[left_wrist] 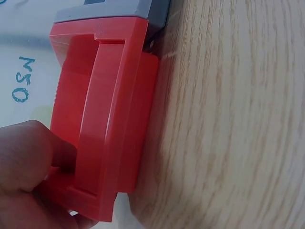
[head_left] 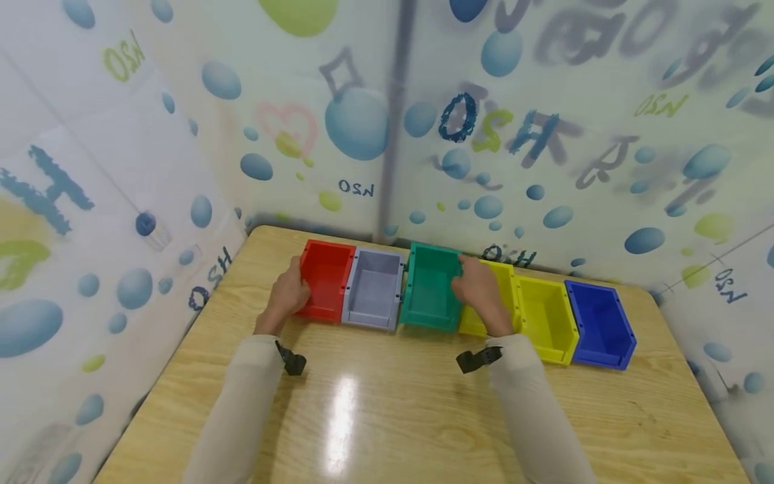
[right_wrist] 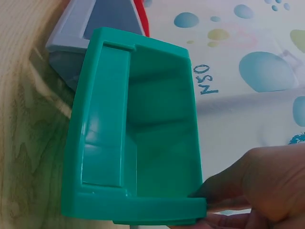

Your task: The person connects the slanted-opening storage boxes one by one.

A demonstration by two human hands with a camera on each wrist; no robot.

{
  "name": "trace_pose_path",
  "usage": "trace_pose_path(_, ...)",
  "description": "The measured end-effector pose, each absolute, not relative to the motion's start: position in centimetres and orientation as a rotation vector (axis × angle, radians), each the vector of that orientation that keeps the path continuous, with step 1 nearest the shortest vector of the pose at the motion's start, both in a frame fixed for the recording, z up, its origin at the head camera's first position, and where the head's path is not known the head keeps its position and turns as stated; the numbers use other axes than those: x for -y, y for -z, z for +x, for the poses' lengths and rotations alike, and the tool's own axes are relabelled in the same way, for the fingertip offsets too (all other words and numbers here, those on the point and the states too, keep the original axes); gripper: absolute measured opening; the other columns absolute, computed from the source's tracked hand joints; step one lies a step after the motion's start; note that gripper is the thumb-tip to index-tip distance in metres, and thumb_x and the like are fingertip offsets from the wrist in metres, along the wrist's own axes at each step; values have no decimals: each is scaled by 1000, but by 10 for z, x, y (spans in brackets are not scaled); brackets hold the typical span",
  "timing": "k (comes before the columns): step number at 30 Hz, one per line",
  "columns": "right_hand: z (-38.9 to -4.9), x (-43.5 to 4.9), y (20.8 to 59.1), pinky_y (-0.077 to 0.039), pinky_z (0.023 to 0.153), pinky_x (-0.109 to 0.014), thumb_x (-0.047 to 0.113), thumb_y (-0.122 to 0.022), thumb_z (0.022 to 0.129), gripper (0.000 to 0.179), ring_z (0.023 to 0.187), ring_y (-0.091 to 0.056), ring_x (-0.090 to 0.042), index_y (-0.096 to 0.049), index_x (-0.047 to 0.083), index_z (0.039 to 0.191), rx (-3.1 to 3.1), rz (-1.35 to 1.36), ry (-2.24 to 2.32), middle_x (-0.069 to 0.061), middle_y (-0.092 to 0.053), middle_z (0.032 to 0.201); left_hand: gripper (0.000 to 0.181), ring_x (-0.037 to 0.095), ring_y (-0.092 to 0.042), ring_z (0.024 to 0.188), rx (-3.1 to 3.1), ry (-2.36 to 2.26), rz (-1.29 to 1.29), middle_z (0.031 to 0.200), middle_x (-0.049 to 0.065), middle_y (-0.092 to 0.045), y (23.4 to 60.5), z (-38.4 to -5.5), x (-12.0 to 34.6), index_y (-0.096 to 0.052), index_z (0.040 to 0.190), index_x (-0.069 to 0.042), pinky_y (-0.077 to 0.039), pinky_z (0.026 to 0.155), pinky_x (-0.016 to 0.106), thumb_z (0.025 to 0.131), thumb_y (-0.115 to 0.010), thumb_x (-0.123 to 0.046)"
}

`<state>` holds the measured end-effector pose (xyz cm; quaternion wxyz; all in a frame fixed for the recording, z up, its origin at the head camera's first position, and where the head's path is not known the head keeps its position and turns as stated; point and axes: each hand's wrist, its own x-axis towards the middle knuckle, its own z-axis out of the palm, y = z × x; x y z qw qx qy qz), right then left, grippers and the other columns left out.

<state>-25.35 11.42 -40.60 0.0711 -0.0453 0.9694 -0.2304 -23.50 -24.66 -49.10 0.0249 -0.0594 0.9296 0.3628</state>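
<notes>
Red bin [head_left: 328,286]: your left hand [head_left: 287,292] pinches its left wall, one digit inside. Green bin [head_left: 431,289]: your right hand [head_left: 482,290] pinches its right wall. Grey bin [head_left: 373,289] sits between your grips; yellow bins [head_left: 546,319], then blue bin [head_left: 601,329], right of your right fingers.

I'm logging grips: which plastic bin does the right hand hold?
The green open-topped plastic bin, third from left: the right hand pinches its right side, and it's the only green one.
</notes>
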Motion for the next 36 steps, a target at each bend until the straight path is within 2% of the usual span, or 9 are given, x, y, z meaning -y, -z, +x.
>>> trace_pose_path(2,-254,-115,405,-37,56,-29,3,-47,93,55,63,-49,-24,-40,-6,147,-2918,-155,705,-27,-59,131,56,46,-57,114,-2868,-1127,-188,134,32,-53,491,-235,246,-23,149,-1,-47,94,56,95,-37,-1)
trace_pose_path(5,-256,-117,404,-32,49,-27,2,-47,92,55,50,-36,-16,-42,-6,146,-2918,-177,732,-21,-66,88,56,46,-58,114,-2867,-1120,-188,133,32,-53,490,-235,246,-23,149,0,-47,94,55,95,-37,-1)
trace_pose_path(7,-256,-118,404,-28,45,-26,2,-47,92,55,44,-28,-13,-42,-5,146,-2911,-177,756,-10,-51,60,56,46,-58,113,-2873,-1113,-182,133,32,-54,489,-235,246,-23,149,0,-47,94,55,95,-38,-1)
trace_pose_path(10,-257,-119,403,-26,44,-25,3,-47,92,55,42,-24,-11,-41,-4,147,-2902,-167,788,1,-33,50,55,46,-59,112,-2888,-1100,-172,131,33,-55,488,-236,246,-24,148,0,-48,93,56,95,-38,-2)
trace_pose_path(25,-252,-111,404,-31,46,-27,10,-51,95,54,45,-33,-15,-42,-2,147,-2932,-149,703,-1,-40,55,54,46,-59,110,-2890,-1098,-172,130,33,-55,488,-234,246,-26,146,1,-48,93,56,93,-39,0)
trace_pose_path(28,-252,-112,403,-34,48,-28,16,-53,97,54,49,-40,-18,-42,-1,147,-2923,-152,708,-6,-49,59,55,45,-59,112,-2883,-1103,-181,132,32,-55,489,-234,247,-25,146,1,-48,94,55,94,-39,0)
trace_pose_path(31,-253,-116,401,-46,57,-33,22,-53,100,53,70,-61,-27,-43,0,147,-2913,-157,732,-17,-68,89,56,44,-58,113,-2875,-1111,-185,133,31,-54,489,-234,246,-25,147,0,-47,95,55,94,-39,0)
trace_pose_path(34,-252,-118,398,-54,75,-43,25,-51,102,50,101,-65,-36,-47,1,145,-2927,-141,772,-24,-64,125,56,45,-58,113,-2874,-1113,-184,133,32,-54,488,-234,246,-24,148,1,-47,95,56,93,-39,-1)
trace_pose_path(36,-251,-116,399,-54,82,-47,25,-50,102,45,109,-63,-37,-52,1,140,-2997,-116,847,-23,-61,131,56,45,-58,113,-2873,-1110,-191,132,32,-54,488,-234,246,-24,148,0,-47,95,56,93,-38,-1)
